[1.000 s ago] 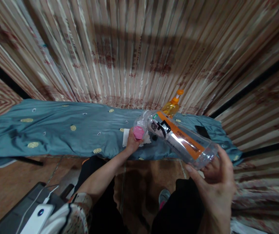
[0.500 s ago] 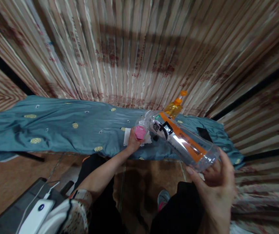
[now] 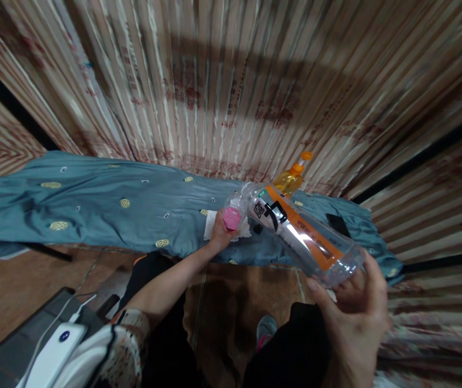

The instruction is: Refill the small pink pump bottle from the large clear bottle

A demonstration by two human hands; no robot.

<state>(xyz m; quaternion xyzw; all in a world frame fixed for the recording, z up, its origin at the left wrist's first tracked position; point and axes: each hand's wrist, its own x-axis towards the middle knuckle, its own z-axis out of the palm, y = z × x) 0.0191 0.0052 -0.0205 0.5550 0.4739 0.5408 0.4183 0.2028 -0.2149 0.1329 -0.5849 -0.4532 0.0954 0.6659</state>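
My right hand (image 3: 352, 307) grips the base of a clear plastic bottle (image 3: 303, 237) with an orange and black label. The bottle is tilted, its neck pointing down to the left. At that end my left hand (image 3: 222, 235) is closed around a small clear container with a pink label (image 3: 231, 218). The bottle's mouth meets or overlaps the small container; whether they touch I cannot tell. Any liquid passing between them is too faint to make out. A white paper tissue (image 3: 209, 223) lies on the cloth beneath my left hand.
A patterned teal cloth (image 3: 97, 199) covers the long narrow table. Behind the large bottle stands a pump bottle (image 3: 289, 180) of yellow liquid with an orange top. A dark flat object (image 3: 338, 225) lies at the right. A white power bank (image 3: 59, 350) with a cable sits lower left.
The view has shifted slightly. Both hands keep their hold, and the tilted bottle stays in nearly the same position over the small container.
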